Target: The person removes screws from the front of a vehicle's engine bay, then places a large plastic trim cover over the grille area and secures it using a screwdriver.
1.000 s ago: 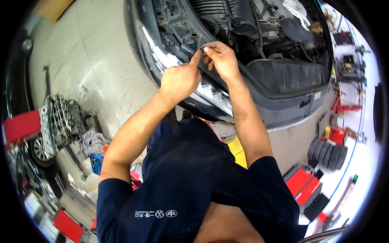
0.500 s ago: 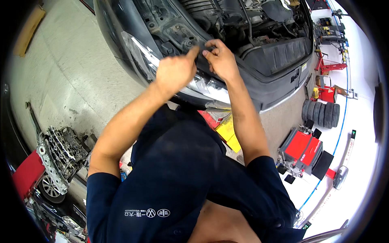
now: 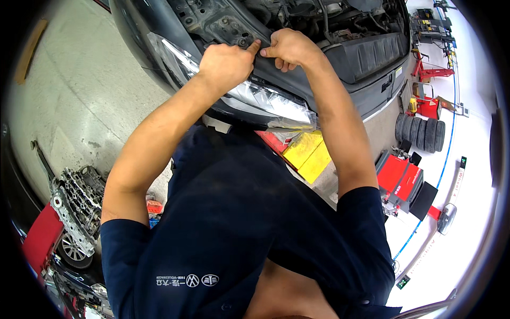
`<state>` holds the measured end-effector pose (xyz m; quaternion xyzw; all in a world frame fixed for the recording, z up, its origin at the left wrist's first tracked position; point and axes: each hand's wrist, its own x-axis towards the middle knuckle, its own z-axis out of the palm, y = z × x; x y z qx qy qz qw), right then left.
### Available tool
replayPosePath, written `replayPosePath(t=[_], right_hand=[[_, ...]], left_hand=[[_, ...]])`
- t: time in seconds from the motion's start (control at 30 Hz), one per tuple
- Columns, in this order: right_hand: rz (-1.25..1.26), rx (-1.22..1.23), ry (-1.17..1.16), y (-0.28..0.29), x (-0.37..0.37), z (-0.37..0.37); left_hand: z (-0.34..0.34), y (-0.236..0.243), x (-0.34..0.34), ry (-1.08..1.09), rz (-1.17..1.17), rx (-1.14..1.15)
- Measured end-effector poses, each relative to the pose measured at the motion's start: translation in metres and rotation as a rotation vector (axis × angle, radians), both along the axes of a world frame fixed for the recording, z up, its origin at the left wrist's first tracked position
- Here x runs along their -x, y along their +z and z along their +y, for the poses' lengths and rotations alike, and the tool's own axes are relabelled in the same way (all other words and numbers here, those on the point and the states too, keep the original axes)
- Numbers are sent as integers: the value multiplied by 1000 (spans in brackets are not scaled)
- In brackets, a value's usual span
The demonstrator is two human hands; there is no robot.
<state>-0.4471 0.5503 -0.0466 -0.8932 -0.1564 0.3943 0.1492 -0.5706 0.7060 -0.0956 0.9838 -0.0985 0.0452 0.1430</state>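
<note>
Both my hands are at the front corner of a dark car with its engine bay exposed, just above a clear headlight (image 3: 265, 101). My left hand (image 3: 227, 65) is closed, with its index finger reaching to the black trim strip (image 3: 260, 74) beside the headlight. Close by on the right, my right hand (image 3: 295, 49) has curled fingers, its thumb pointing at that same fingertip. Anything small between the fingers is hidden. A bolt (image 3: 242, 42) shows on the metal panel just beyond my left hand.
Beside the bumper lies a yellow box (image 3: 305, 154). To the right are a red machine (image 3: 399, 178) and a row of tyres (image 3: 419, 133). An engine part (image 3: 79, 202) stands at lower left, and a brown board (image 3: 32, 50) lies on the floor.
Both hands have moved forward along the trim, and the right hand's fingers have curled in more. The view has shifted slightly, with the car higher in it.
</note>
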Motion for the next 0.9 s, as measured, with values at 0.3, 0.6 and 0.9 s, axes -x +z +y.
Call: replayPosePath(t=[0.3, 0.6, 0.9], right_hand=[[-294, 39, -7, -8, 23, -8], [-107, -525, -278, -25, 31, -47], [-571, -911, -270, 5, 109, -46]], left_hand=[[3, 13, -1, -32, 106, 144], [12, -2, 10, 317, 470, 1796], [0, 18, 29, 227, 630, 2125]])
